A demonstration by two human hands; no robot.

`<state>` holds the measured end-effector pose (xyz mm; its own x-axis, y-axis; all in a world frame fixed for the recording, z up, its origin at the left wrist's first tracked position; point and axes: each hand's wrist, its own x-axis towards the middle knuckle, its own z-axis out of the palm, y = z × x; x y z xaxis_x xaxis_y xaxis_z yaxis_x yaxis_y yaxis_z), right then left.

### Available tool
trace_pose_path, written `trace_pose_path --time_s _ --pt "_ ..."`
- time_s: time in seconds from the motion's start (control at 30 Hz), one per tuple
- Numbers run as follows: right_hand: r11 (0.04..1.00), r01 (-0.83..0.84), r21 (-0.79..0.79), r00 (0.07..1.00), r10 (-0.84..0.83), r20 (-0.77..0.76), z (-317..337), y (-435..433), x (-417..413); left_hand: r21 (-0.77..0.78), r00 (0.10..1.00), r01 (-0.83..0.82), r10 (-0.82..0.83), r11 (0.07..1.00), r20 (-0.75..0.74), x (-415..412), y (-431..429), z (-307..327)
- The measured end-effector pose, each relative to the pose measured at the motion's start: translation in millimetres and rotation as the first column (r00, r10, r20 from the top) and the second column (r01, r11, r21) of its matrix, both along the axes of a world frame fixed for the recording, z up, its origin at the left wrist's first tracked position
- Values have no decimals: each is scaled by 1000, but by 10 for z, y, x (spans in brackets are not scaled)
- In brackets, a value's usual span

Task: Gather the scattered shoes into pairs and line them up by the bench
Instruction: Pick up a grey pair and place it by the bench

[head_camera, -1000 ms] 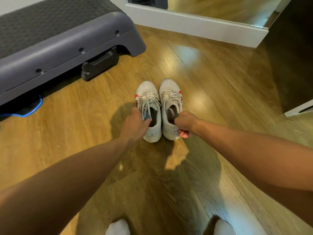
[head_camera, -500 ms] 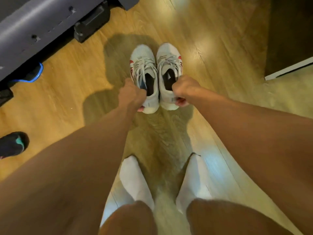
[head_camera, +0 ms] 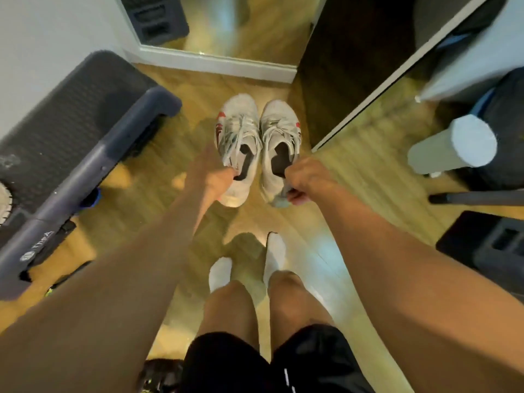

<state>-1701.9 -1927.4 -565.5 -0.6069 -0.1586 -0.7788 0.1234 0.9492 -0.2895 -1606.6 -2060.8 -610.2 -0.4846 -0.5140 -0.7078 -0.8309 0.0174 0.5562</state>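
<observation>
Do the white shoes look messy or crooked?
A little. The left hand and right hand each hold one white sneaker at its heel end. Their toes lean together, heels apart, and the laces lie loose.

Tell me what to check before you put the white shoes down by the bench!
1. Left hand has a grip on the left white shoe: ok.
2. Right hand has a grip on the right white shoe: ok.
3. Shoes side by side, toes pointing the same way: ok.
4. Floor free beside the bench: cannot tell, the picture is blurred.
5. Laces tucked in: cannot tell.
</observation>
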Motion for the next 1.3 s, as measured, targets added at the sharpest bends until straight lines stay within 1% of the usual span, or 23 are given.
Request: trace_pose_path --time_s 0.03,0.1,0.13,0.2,0.23,0.3,0.37,0.47,0.53,0.6,0.73,0.87,1.0,1.17,1.3 --pt "1000 -9 1 1000 9 -16 228 96 29 -61 996 90 -91 994 -6 -15 11 236" --pt "996 83 -24 996 -83 -26 667 277 116 -237 962 256 -271 937 -30 -47 75 678" --pt "991 126 -50 991 -129 -47 852 388 152 -297 943 308 -332 904 -33 -74 138 893" --pt "960 250 -129 962 -261 -81 1071 548 180 -308 925 352 -379 884 -33 -128 265 1188" --pt "931 332 -152 928 -351 -122 1209 673 203 -295 908 382 -415 876 -56 -174 357 1325" --pt "916 379 -133 901 -398 -172 1494 907 258 -255 866 448 -487 857 -114 -247 541 1571" --pt "913 394 -102 897 -407 -174 1751 1167 313 -245 821 501 -546 830 -170 -334 772 1813" --pt "899 434 -55 884 -436 -167 2054 1613 394 -340 727 579 -658 741 -196 -482 1196 2079" --pt "873 483 -64 852 -486 -193 2194 1946 459 -423 677 600 -713 678 -182 -568 1531 2224" --pt "846 527 -84 814 -531 -237 2285 2310 552 -472 622 627 -763 620 -175 -607 1909 2321" --pt "760 648 -57 715 -632 -299 2422 3148 902 -539 515 657 -836 527 -191 -496 2791 2460" --pt "713 700 -37 660 -666 -348 2529 4068 1351 -528 412 695 -872 488 -264 -226 3798 2570" --pt "636 769 -66 559 -719 -412 2564 5030 1829 -505 317 733 -885 456 -340 113 4850 2637" --pt "565 824 -48 483 -745 -460 2599 6081 2373 -548 175 763 -926 343 -335 456 6035 2621" --pt "482 872 -84 384 -781 -492 2523 6834 2726 -567 87 776 -937 276 -337 669 6891 2582"
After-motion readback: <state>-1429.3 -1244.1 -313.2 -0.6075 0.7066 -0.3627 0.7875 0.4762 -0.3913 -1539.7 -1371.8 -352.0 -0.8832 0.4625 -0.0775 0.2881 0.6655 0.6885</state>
